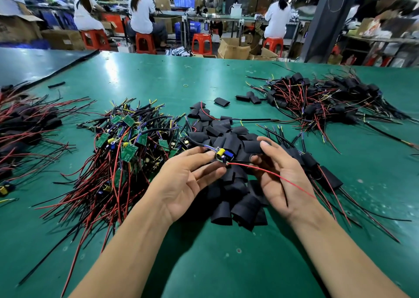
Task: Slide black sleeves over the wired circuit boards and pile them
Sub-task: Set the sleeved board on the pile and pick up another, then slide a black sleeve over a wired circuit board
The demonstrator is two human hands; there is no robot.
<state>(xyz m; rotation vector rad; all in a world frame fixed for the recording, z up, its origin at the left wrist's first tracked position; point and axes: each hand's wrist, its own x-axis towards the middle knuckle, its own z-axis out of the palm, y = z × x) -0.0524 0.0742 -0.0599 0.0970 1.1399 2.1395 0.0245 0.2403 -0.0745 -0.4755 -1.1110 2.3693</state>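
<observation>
My left hand (186, 179) pinches a small wired circuit board (223, 155) with a yellow part and a blue part, above the heap of loose black sleeves (229, 184). Its red wire (272, 175) runs right across my right palm. My right hand (283, 175) grips one black sleeve (252, 147) between thumb and fingertips, just right of the board. The sleeve and board are close but apart. A tangle of bare boards with red and black wires (127, 148) lies to the left.
A pile of sleeved boards (322, 100) lies at the back right, another (25, 125) at the far left, more (317, 168) beside my right hand. The green table (158, 80) reaches to a far edge. Several people sit on red stools behind.
</observation>
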